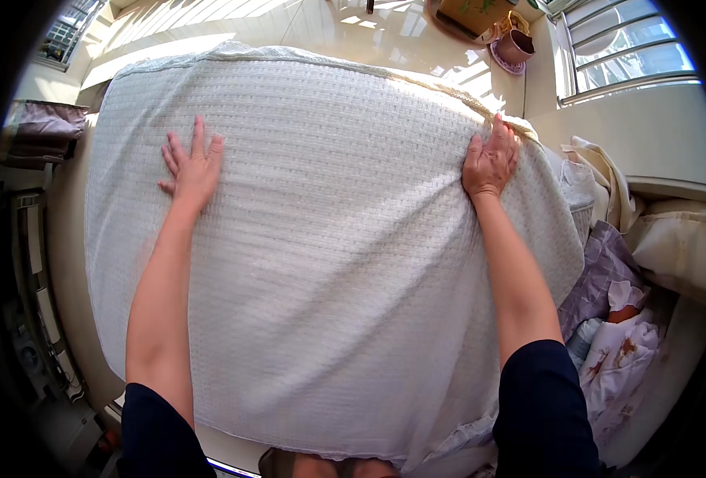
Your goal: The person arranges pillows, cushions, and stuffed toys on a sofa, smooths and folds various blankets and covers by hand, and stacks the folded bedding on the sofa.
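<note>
A large white textured cloth (329, 239), woven in a fine grid and edged with a frilled border, lies spread out in front of me. My left hand (196, 169) rests on its left part, palm down with the fingers spread. Toward the far right edge, my right hand (490, 159) presses on the cloth, thumb apart and the other fingers slightly bent close to the border. Long creases fan out from under that hand toward the near left. The cloth hides whatever supports it.
On the right lie a purple checked cloth (604, 259), floral fabric (619, 350) and a beige cushion (675, 247). A brown pot (515, 48) stands on the floor beyond, near a barred window (631, 48). A dark shelf unit (38, 295) is at the left.
</note>
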Demonstrator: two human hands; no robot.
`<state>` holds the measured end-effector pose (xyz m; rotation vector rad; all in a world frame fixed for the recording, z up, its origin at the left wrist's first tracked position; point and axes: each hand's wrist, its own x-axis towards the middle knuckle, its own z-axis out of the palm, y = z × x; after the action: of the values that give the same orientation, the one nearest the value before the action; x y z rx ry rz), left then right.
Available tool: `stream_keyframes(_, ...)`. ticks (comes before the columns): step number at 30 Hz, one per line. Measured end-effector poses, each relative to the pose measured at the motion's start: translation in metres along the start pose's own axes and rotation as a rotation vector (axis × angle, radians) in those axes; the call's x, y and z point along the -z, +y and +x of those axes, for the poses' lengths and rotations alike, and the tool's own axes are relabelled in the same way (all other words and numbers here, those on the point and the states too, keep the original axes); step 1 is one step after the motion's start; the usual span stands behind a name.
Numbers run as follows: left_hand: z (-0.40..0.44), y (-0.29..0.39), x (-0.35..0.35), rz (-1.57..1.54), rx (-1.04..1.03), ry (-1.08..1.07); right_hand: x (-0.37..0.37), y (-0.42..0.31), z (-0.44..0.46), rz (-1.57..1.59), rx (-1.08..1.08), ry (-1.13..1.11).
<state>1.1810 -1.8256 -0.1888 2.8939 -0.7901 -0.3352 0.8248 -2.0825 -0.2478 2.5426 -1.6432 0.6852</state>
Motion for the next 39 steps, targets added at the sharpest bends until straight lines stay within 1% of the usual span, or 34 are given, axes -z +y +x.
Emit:
stream_keyframes(1, -0.045, 0.015, -0.001, -0.034, -0.139, -0.062, -0.003, 0.003, -0.001, -0.039, -0.005, -0.004)
stream_keyframes(2, -0.098, 0.022, -0.019, -0.093, -0.285, -0.034, -0.002, 0.004, 0.0, 0.007, -0.018, -0.006)
stream_keyframes(3, -0.152, 0.026, -0.037, 0.059, -0.459, -0.032, -0.002, 0.005, 0.002, 0.002, -0.028, -0.005)
stream_keyframes(4, -0.186, 0.027, -0.05, 0.209, -0.63, -0.035, -0.001, 0.009, 0.002, 0.045, -0.028, -0.058)
stream_keyframes(5, -0.189, 0.025, -0.057, 0.199, -0.634, -0.044, 0.003, 0.01, 0.006, 0.085, -0.018, -0.11)
stream_keyframes(6, -0.185, 0.025, -0.065, 0.154, -0.603, 0.023, 0.008, 0.013, 0.009, 0.124, -0.034, -0.149)
stream_keyframes(7, -0.188, 0.025, -0.07, 0.11, -0.558, 0.085, 0.016, 0.015, 0.01, 0.172, 0.0, -0.187)
stream_keyframes(9, -0.188, 0.028, -0.072, 0.099, -0.577, 0.109, 0.038, -0.011, -0.023, 0.194, -0.04, -0.12)
stream_keyframes(10, -0.189, 0.026, -0.074, 0.116, -0.575, 0.128, 0.061, -0.036, -0.053, 0.225, -0.037, -0.187)
stream_keyframes(11, -0.19, 0.026, -0.075, 0.131, -0.573, 0.151, 0.088, -0.065, -0.088, 0.275, 0.013, -0.242)
stream_keyframes(13, -0.191, 0.025, -0.076, 0.137, -0.589, 0.172, 0.125, -0.125, -0.172, 0.465, 0.097, -0.453)
stream_keyframes(14, -0.19, 0.026, -0.077, 0.149, -0.597, 0.195, 0.14, -0.145, -0.207, 0.514, 0.21, -0.584)
stream_keyframes(15, -0.187, 0.029, -0.079, 0.157, -0.619, 0.197, 0.132, -0.148, -0.242, 0.407, 0.451, -0.518)
stream_keyframes(17, -0.189, 0.024, -0.083, 0.162, -0.596, 0.21, 0.136, -0.111, -0.251, 0.451, 0.491, -0.583)
stream_keyframes(18, -0.189, 0.023, -0.085, 0.184, -0.6, 0.214, 0.144, -0.071, -0.238, 0.315, 0.42, -0.54)
stream_keyframes(19, -0.188, 0.023, -0.086, 0.18, -0.614, 0.211, 0.155, -0.023, -0.224, 0.216, 0.268, -0.484)
stream_keyframes(20, -0.187, 0.022, -0.087, 0.183, -0.613, 0.223, 0.165, 0.033, -0.219, 0.009, 0.134, -0.521)
stream_keyframes(21, -0.187, 0.023, -0.088, 0.181, -0.614, 0.236, 0.183, 0.081, -0.221, -0.145, 0.118, -0.5)
stream_keyframes(22, -0.187, 0.021, -0.091, 0.202, -0.615, 0.245, 0.2, 0.121, -0.228, -0.232, 0.112, -0.477)
stream_keyframes(24, -0.187, 0.022, -0.093, 0.222, -0.627, 0.248, 0.234, 0.162, -0.243, -0.328, -0.072, -0.553)
stream_keyframes(25, -0.187, 0.022, -0.092, 0.258, -0.618, 0.261, 0.248, 0.17, -0.258, -0.334, -0.09, -0.56)
stream_keyframes(27, -0.187, 0.024, -0.088, 0.311, -0.62, 0.249, 0.265, 0.18, -0.297, -0.053, -0.266, -0.411)
stream_keyframes(28, -0.188, 0.025, -0.085, 0.344, -0.588, 0.2, 0.274, 0.172, -0.323, 0.029, -0.37, -0.323)
stream_keyframes(30, -0.193, 0.03, -0.074, 0.358, -0.546, 0.1, 0.288, 0.143, -0.39, 0.112, -0.752, -0.248)
stream_keyframes(31, -0.197, 0.03, -0.067, 0.365, -0.56, 0.103, 0.291, 0.132, -0.427, 0.064, -0.789, -0.238)
stream_keyframes(32, -0.202, 0.03, -0.062, 0.282, -0.529, 0.005, 0.294, 0.123, -0.454, 0.017, -0.828, -0.229)
stream_keyframes(33, -0.207, 0.027, -0.055, 0.203, -0.492, -0.094, 0.3, 0.113, -0.462, 0.026, -0.843, -0.229)
stream_keyframes(34, -0.226, 0.023, -0.048, 0.22, -0.501, -0.092, 0.307, 0.102, -0.467, 0.022, -0.81, -0.269)
stream_keyframes(35, -0.259, 0.018, -0.041, 0.169, -0.556, -0.089, 0.313, 0.093, -0.471, 0.019, -0.777, -0.308)
stream_keyframes(36, -0.291, 0.011, -0.036, 0.115, -0.612, -0.086, 0.312, 0.094, -0.469, 0.0, -0.691, -0.271)
stream_keyframes(38, -0.341, -0.015, -0.04, 0.252, -0.734, -0.177, 0.318, 0.131, -0.467, 0.127, -0.754, -0.449)
stream_keyframes(39, -0.352, -0.022, -0.04, 0.255, -0.743, -0.174, 0.321, 0.158, -0.47, -0.013, -0.758, -0.362)
